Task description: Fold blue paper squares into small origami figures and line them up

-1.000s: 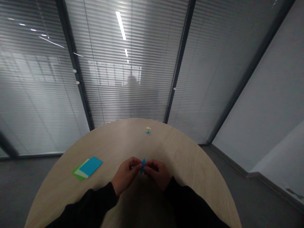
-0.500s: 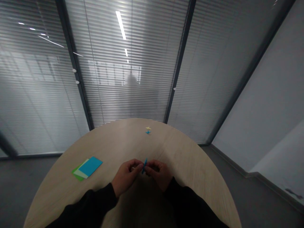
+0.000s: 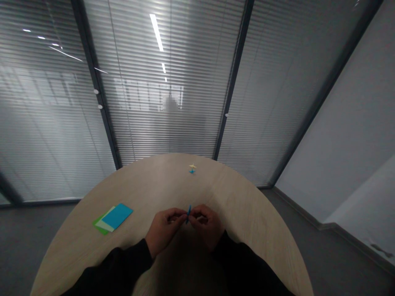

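I see a small blue paper piece [image 3: 188, 213] pinched between both of the person's hands, held just above the near part of the table [image 3: 247, 213], close to the body; it shows edge-on as a thin upright sliver, so I cannot make out its folded shape, and its lower part is hidden behind the fingertips. The left hand [image 3: 163, 230] is closed on the piece from the left, thumb and forefinger meeting at its edge; the right hand [image 3: 206, 225] is closed on it from the right, fingers curled inward so that the grip itself is partly hidden. The two hands nearly touch at the paper; both wrists run back into black sleeves [image 3: 123, 267], which are cut off by the lower edge of the view.

To the left of the hands, well apart, a stack of coloured sheets [image 3: 114, 217] lies flat on the table: a blue sheet on top, a pale one and a green one peeking out beneath it. Near the far rim of the round, pale wood table sit a tiny yellow folded piece [image 3: 192, 166] and, just beside it, a tiny blue folded piece [image 3: 191, 171]; both are too small for me to tell their form. Beyond the table stands a glass wall with closed blinds [image 3: 154, 102]; the room is dim.
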{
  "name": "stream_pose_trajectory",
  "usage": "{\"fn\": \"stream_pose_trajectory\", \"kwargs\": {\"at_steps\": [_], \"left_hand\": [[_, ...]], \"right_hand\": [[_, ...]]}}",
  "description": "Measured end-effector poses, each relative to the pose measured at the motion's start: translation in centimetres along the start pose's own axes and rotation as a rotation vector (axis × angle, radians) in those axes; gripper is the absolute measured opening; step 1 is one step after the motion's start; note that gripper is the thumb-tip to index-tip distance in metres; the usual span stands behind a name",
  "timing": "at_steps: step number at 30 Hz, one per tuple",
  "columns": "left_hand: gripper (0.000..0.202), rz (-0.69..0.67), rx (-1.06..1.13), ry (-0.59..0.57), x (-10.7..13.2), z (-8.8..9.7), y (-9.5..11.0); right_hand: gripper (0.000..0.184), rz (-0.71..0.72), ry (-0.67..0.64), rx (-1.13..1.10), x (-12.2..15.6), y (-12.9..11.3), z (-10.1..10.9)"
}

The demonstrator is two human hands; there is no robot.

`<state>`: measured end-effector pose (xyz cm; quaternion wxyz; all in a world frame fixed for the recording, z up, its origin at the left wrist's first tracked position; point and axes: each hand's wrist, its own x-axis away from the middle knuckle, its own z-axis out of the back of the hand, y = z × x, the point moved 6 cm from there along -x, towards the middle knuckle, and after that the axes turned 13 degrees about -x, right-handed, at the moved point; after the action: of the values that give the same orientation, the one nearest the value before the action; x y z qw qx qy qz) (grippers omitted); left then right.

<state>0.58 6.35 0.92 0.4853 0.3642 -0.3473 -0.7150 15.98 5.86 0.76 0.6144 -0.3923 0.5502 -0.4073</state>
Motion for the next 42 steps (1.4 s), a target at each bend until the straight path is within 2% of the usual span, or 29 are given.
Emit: {"fn": "stream_pose_trajectory", "kwargs": {"at_steps": [3, 8, 12, 16, 23, 27, 33, 37, 42], "left_hand": [[0.022, 0.006, 0.059, 0.025, 0.0, -0.1, 0.1], [0.025, 0.026, 0.106, -0.012, -0.1, -0.6, -0.4], [0.022, 0.028, 0.181, -0.018, -0.1, -0.7, -0.5], [0.02, 0.048, 0.164, -0.014, -0.1, -0.6, -0.3], [0.021, 0.048, 0.172, -0.04, -0.1, -0.8, -0.4], [0.025, 0.042, 0.195, -0.089, -0.3, -1.0, -0.3], [0.026, 0.04, 0.152, -0.086, -0.6, -0.7, -0.7], [0.027, 0.034, 0.039, -0.047, -0.4, -0.4, -0.5], [0.027, 0.013, -0.055, 0.012, 0.0, -0.1, 0.5]], "right_hand": [[0.011, 0.075, 0.018, 0.035, 0.0, -0.4, 0.0], [0.008, 0.095, 0.072, 0.123, 0.5, -1.2, 0.1], [0.005, 0.199, 0.098, 0.233, 0.8, -2.7, 0.0], [0.006, 0.242, 0.105, 0.269, 0.8, -3.0, -0.2], [0.009, 0.217, 0.104, 0.297, 0.9, -1.9, -0.3], [0.016, 0.132, 0.12, 0.198, 0.8, -1.1, -0.3], [0.021, 0.068, 0.078, 0.077, 0.7, -0.2, -0.3], [0.02, 0.076, 0.039, 0.052, 0.7, -0.3, -0.3], [0.024, 0.041, 0.057, 0.021, 0.7, -0.1, -0.5]]}}
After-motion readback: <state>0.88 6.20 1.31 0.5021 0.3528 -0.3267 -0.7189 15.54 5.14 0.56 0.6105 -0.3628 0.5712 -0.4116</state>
